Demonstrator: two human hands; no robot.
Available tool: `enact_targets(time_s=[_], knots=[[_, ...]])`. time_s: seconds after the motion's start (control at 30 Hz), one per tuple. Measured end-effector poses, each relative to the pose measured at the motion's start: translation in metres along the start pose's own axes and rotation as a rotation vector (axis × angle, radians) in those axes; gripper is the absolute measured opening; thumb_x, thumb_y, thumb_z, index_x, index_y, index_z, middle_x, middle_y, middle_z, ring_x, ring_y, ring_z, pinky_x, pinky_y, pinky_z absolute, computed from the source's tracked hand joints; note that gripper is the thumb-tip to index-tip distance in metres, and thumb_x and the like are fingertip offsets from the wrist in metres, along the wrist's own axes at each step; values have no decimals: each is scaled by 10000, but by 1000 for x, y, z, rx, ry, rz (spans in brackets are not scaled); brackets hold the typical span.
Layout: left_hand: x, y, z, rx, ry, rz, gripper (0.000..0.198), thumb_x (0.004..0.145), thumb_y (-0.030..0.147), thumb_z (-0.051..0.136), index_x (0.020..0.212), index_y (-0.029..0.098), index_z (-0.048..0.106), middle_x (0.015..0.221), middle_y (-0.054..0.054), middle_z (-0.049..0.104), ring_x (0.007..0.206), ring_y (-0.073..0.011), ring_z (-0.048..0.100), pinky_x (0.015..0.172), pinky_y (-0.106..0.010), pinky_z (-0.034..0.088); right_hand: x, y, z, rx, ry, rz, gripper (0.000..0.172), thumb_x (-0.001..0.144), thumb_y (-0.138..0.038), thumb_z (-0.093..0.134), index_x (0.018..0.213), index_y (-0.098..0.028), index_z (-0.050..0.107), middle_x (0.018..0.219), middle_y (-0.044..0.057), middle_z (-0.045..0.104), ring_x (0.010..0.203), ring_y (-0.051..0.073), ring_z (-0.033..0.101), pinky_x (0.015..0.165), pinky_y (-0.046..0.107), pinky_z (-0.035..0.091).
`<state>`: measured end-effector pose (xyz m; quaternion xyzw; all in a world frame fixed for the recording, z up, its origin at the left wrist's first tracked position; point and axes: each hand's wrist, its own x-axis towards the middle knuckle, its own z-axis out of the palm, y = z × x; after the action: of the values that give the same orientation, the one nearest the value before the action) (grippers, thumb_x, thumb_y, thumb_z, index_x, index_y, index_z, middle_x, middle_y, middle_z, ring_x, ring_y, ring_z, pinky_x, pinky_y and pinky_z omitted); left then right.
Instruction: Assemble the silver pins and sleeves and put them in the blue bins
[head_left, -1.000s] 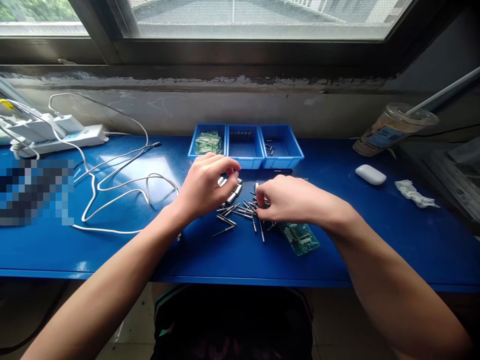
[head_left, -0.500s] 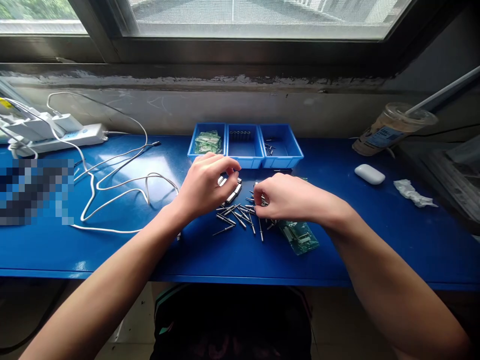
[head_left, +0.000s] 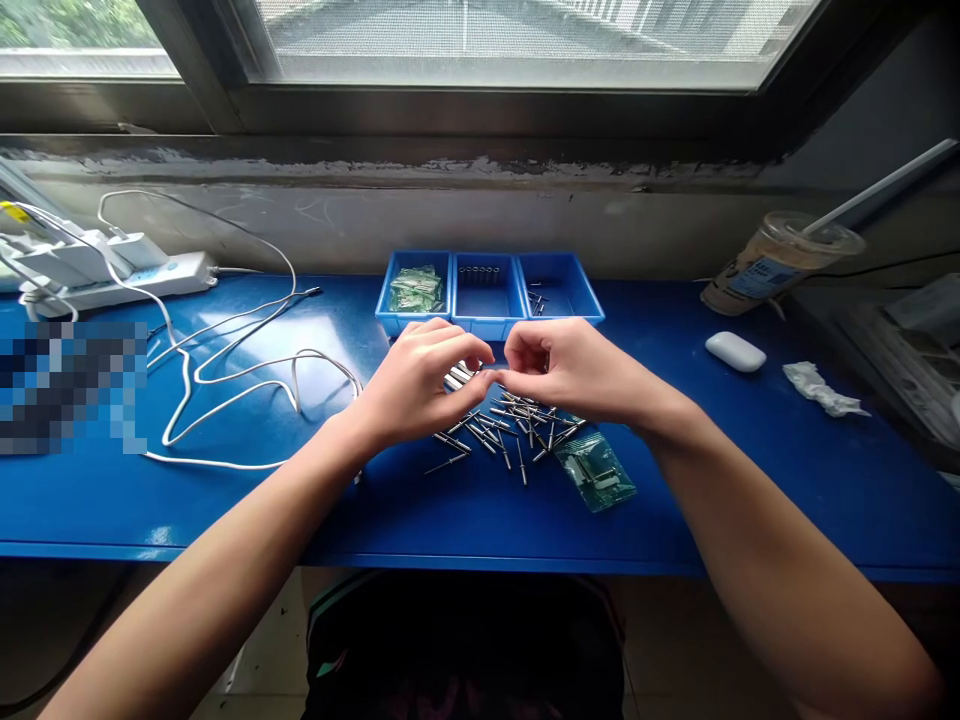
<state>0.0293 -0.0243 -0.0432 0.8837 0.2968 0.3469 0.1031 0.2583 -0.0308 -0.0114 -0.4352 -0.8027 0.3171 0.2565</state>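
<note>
My left hand [head_left: 424, 385] and my right hand [head_left: 574, 372] meet at the fingertips over the middle of the blue table. Both have curled fingers and bent thumbs, closed in a pinch. Anything between the fingertips is too small or hidden to make out. Beneath them lies a loose pile of silver blind rivets [head_left: 491, 435], partly covered by my hands. White and silver pieces [head_left: 459, 376] show behind my left fingers. A clear greenish bag [head_left: 598, 474] with small parts inside lies at the lower right of the pile.
Behind my hands stand three joined blue bins: the left bin [head_left: 384, 312] holds small bags, the middle bin [head_left: 487, 325] dark cylinders, the right bin [head_left: 574, 280] a few rivets. White cables [head_left: 225, 460] and a power strip [head_left: 120, 290] lie left; a drink cup [head_left: 757, 270], white case [head_left: 735, 352] and tissue [head_left: 825, 390] right.
My right hand has lifted from the rivet pile and moved up and left to my left hand. My left hand has shifted slightly right, and the fingertips now meet.
</note>
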Motion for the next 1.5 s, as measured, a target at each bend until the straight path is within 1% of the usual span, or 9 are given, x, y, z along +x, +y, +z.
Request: enact_targets(time_s=[0.13,0.33,0.5,0.63,0.8,0.93,1.23,1.4,1.5], knots=[[0,-2,3,23,5,7,84,980,249,656,975,182,707,928,-19,762,880,-199,664,881,-365,452,2,2,2,138,98,-3,242,837,-269,815,752,-176,609,705,-27,608,620,99,508,521,233,384],[0,-6,7,55,31,21,100,1002,257,661,947,183,699,914,-20,758,863,-202,659,861,-362,456,5,2,8,347,104,-10,300,811,-313,895,802,-178,627,716,-26,602,624,104,507,524,233,394],[0,-6,6,60,49,33,104,1014,224,647,947,177,711,909,-22,759,852,-197,652,857,-360,456,6,3,9,407,140,-10,342,814,-366,906,827,-192,612,722,-15,622,634,127,547,538,252,426],[0,-6,6,62,87,32,139,1029,231,633,931,171,710,878,-29,748,849,-202,645,823,-349,451,6,7,10,361,118,-3,260,876,-336,847,948,-199,637,784,6,689,697,166,648,588,280,507],[0,-9,7,100,138,-3,225,1040,273,630,847,171,683,807,-22,727,789,-194,627,767,-337,434,7,12,18,104,214,-215,220,954,-230,734,1169,-215,688,1122,44,735,923,173,706,691,282,553],[0,-9,6,114,144,-19,292,1054,286,604,789,173,656,731,-3,679,724,-175,585,752,-337,424,8,13,24,83,205,-353,312,947,-179,722,1252,-202,665,989,16,738,817,142,684,684,273,557],[0,-5,4,109,111,-14,390,1074,338,538,726,179,610,679,-10,641,697,-166,570,717,-340,414,7,11,24,28,181,-343,308,890,-109,675,1187,-188,664,917,13,699,766,141,641,683,280,550],[1,-4,3,91,142,-39,341,1053,349,575,763,181,637,720,-13,680,719,-171,589,748,-349,434,6,9,18,-3,246,-334,168,888,-127,661,1015,-189,753,921,37,712,767,154,635,673,300,528],[1,-5,2,95,136,-39,328,1046,336,586,763,179,642,730,-17,690,726,-178,597,739,-349,429,5,5,12,124,246,-240,129,887,-173,690,977,-186,780,929,46,731,761,155,646,665,300,537]])
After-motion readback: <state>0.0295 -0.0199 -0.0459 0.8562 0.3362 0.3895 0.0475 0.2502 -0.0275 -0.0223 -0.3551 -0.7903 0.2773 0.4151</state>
